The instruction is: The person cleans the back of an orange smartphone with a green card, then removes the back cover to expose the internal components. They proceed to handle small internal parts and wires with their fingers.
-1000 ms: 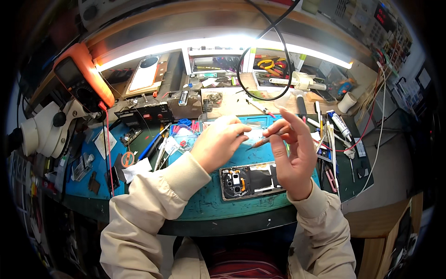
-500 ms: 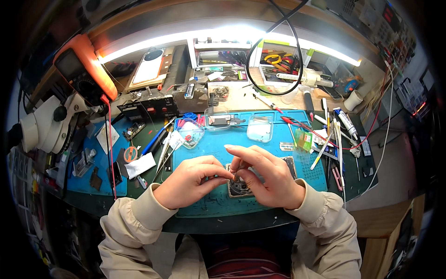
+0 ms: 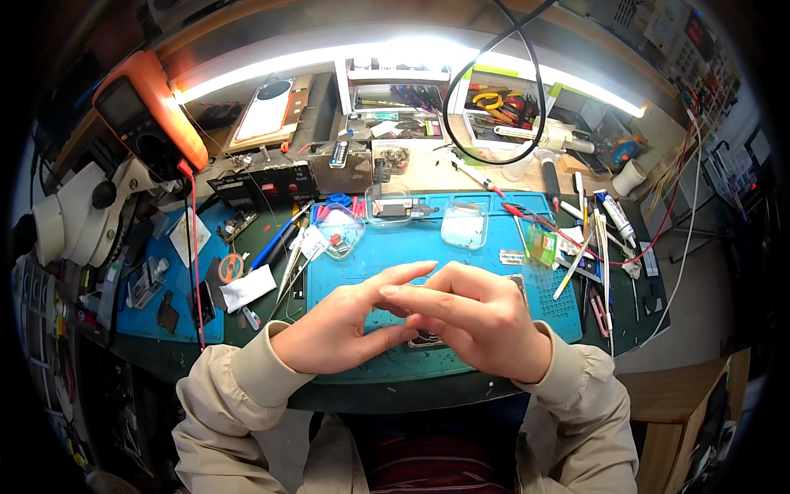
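My left hand (image 3: 350, 321) and my right hand (image 3: 481, 325) meet over the blue mat (image 3: 387, 370), their fingertips overlapping. The left index finger stretches out, and its thumb reaches against the right fingers. My right index finger lies across toward the left hand while its other fingers curl in. Whatever sits between the fingertips is small and hidden. Under the hands lies an opened phone (image 3: 425, 339), its inner parts partly showing; the right hand covers most of it.
Beyond the hands stand clear plastic boxes (image 3: 465, 225) and a razor blade (image 3: 512, 257). Tweezers and pens (image 3: 280, 247) lie left; brushes, a tube (image 3: 615, 216) and probe leads lie right. An orange multimeter (image 3: 148, 115) leans at back left. A black cable loop (image 3: 539, 90) hangs above.
Both hands have closed in over each other, hiding the small orange bit that showed between the fingertips. The left index finger has straightened, and less of the phone shows. The view has shifted slightly.
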Tool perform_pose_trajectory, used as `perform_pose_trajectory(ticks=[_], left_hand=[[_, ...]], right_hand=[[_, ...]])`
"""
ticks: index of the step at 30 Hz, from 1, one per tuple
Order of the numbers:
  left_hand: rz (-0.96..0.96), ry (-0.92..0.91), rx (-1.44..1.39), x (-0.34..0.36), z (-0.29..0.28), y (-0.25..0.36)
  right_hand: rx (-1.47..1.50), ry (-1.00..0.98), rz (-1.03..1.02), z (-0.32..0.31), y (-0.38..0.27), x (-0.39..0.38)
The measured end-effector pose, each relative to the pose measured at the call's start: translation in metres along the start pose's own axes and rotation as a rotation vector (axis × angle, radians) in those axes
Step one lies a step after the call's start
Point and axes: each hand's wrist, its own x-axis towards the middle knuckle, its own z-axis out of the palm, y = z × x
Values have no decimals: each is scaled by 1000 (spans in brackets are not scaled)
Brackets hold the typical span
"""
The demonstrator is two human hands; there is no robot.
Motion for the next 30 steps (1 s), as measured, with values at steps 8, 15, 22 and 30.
perform_pose_trajectory(ticks=[8,15,22,30], left_hand=[[88,97,189,5,11,-12],[43,-6,172,3,1,-15],[13,-32,139,5,2,-6],[114,62,107,7,11,-8]], right_hand=[[-77,-35,46,4,4,-4],[-15,54,-2,8,5,0],[161,55,62,10,3,-1],[173,35,107,10,1,-4]])
